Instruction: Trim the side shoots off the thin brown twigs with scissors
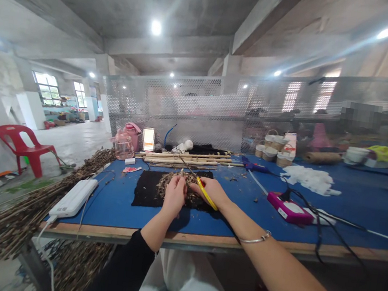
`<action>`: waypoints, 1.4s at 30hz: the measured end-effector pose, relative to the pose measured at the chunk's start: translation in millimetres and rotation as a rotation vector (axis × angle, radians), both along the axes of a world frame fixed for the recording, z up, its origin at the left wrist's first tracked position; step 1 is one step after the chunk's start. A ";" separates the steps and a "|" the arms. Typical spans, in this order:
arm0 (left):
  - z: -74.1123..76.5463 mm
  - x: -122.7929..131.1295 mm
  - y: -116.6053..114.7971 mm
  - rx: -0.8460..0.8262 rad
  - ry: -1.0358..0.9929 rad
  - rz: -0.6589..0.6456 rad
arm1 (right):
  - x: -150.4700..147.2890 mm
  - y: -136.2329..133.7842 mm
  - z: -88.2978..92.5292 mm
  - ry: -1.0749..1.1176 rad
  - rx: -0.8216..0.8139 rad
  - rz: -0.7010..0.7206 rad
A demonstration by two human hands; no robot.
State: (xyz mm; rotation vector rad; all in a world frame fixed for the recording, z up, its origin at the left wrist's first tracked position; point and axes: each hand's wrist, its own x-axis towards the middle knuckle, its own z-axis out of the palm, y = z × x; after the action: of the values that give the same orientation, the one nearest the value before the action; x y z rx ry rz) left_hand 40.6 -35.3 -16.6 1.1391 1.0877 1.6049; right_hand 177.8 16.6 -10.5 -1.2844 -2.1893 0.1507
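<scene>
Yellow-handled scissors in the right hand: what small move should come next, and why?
Probably a snip at the pale piece: the left hand pinches it above the brown scraps, while the right hand holds the yellow-handled scissors, blades close by.

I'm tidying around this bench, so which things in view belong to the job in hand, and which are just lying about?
Seemingly in use:
- yellow-handled metal scissors, in the right hand
- loose heap of dry brown plant bits
- flat black cloth beneath it

Probably lying about:
- red plastic chair
- translucent pink bottle
- crumpled white material
</scene>
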 end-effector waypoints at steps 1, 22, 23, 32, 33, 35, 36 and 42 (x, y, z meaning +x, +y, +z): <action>0.6 0.2 -0.6 0.022 -0.010 -0.003 | -1.3 -1.4 -0.3 0.020 -0.010 0.032; -0.3 2.2 -0.3 0.164 0.242 0.098 | -7.0 -12.7 1.3 0.049 -0.080 0.095; 0.4 2.1 -0.4 0.157 0.242 0.107 | -7.5 -12.8 0.6 0.060 -0.093 0.086; -0.5 3.5 -1.3 0.100 0.203 0.096 | -9.7 -12.5 -2.5 0.159 -0.153 0.191; -0.3 4.4 -2.1 0.109 0.202 0.091 | -10.4 -12.2 -2.9 0.162 -0.152 0.223; 0.3 6.4 -3.6 0.143 0.204 0.078 | -12.1 -11.7 -4.1 0.179 -0.148 0.303; 0.4 7.3 -4.2 0.162 0.209 0.070 | -12.8 -11.5 -4.6 0.191 -0.143 0.336; -1.6 7.3 -3.8 0.149 0.230 0.049 | -10.9 -13.0 -1.7 0.192 -0.106 0.321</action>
State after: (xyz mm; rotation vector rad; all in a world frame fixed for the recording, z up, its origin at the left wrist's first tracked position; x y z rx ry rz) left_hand 47.8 -39.1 -18.2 1.4338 1.1650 1.6439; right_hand 166.9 3.5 -12.2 -0.9202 -2.2268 0.5010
